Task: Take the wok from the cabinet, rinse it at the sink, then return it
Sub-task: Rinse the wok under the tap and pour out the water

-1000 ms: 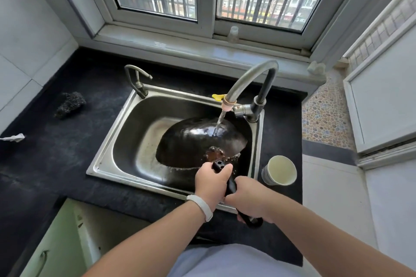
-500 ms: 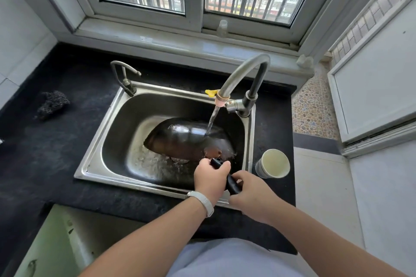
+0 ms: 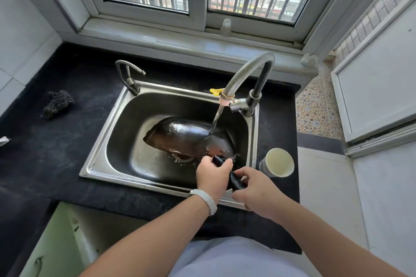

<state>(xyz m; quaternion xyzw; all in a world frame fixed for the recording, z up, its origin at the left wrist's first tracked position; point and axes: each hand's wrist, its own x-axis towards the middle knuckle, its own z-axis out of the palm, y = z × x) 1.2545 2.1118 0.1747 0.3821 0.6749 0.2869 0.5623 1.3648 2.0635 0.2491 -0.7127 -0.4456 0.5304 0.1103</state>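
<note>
The wok (image 3: 184, 130) is lying in the sink (image 3: 99, 141), the faucet (image 3: 245, 69) standing at the sink's 2 o'clock corner, a small tap (image 3: 128, 74) at 11. On the bench (image 3: 56, 159), a cup (image 3: 278, 163) is sitting at the sink's 3 o'clock, a scourer (image 3: 57, 103) at 9.

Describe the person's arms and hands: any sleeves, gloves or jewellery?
Both forearms are bare, with no sleeves in view. Neither the left hand nor the right hand is gloved. A white band circles the left wrist; the right wrist is bare. A pale bluish top shows at the bottom.

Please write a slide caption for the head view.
Left hand and right hand hold the wok under the running tap.
</note>
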